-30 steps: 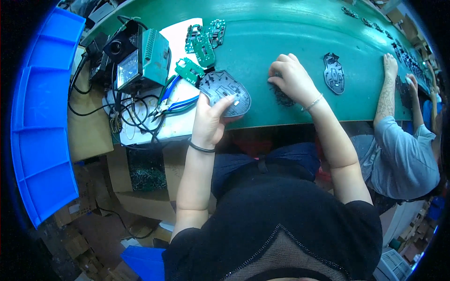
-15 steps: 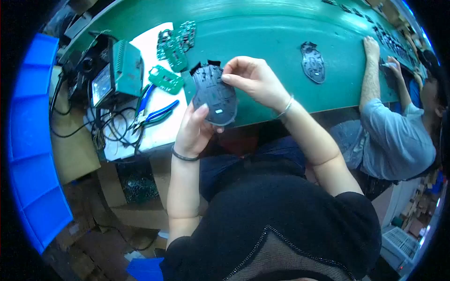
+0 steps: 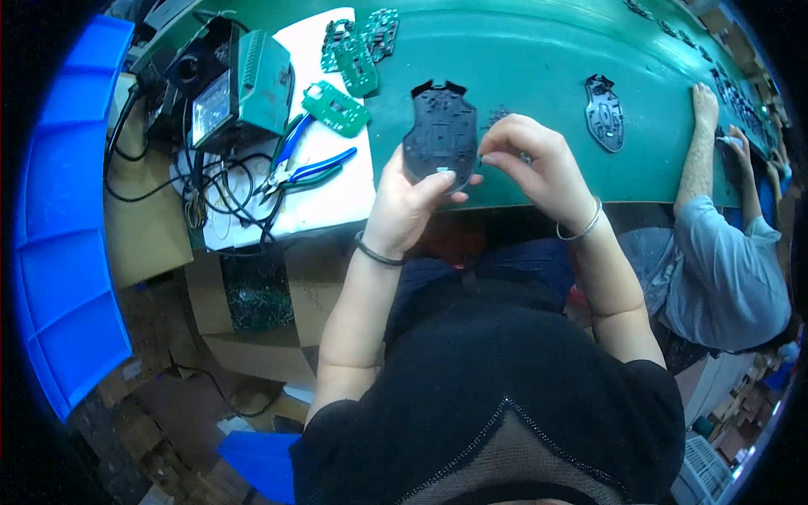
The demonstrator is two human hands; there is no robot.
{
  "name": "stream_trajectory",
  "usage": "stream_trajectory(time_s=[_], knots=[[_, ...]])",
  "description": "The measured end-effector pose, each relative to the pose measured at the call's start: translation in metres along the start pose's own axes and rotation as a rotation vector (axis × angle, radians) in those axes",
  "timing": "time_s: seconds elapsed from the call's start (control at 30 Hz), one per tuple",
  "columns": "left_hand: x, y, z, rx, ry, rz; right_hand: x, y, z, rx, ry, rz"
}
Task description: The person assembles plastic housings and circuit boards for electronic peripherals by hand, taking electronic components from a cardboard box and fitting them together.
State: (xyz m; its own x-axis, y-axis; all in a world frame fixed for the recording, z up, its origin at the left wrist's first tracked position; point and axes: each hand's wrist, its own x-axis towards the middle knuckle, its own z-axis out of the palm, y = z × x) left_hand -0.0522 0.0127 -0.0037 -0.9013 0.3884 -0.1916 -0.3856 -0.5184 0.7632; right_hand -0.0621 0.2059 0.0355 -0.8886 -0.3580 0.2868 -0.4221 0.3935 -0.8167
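My left hand (image 3: 410,199) grips a black plastic shell (image 3: 439,126) by its lower end, thumb on top near a small white patch. The shell is shaped like the base of a computer mouse, with ribs and posts on its upturned face. Just right of it my right hand (image 3: 539,164) is closed in a pinch, thumb against forefinger, apart from the shell. Whatever it pinches is too small to make out. A similar black shell (image 3: 604,118) lies farther right on the green bench.
Green circuit boards (image 3: 337,109) lie on and beside white paper (image 3: 337,198), with blue-handled pliers (image 3: 311,168) nearby. At left stand a green-cased bench unit (image 3: 263,84) with tangled cables and blue bins (image 3: 71,210). A co-worker in a grey shirt (image 3: 724,269) works at the right.
My right hand has moved off the shell's upper right edge, down and to the right. The left hand still holds the shell, now turned more upright. The whole view has shifted.
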Motion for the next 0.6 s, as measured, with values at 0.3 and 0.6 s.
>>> stream_trajectory(time_s=[0.3, 0.6], knots=[[-0.003, -0.002, 0.000, 0.081, -0.038, 0.084, 0.004, -0.006, 0.015, -0.134, -0.024, -0.094], [-0.006, -0.004, 0.007, 0.197, 0.056, 0.111, 0.006, -0.009, 0.018, -0.141, -0.054, -0.069]])
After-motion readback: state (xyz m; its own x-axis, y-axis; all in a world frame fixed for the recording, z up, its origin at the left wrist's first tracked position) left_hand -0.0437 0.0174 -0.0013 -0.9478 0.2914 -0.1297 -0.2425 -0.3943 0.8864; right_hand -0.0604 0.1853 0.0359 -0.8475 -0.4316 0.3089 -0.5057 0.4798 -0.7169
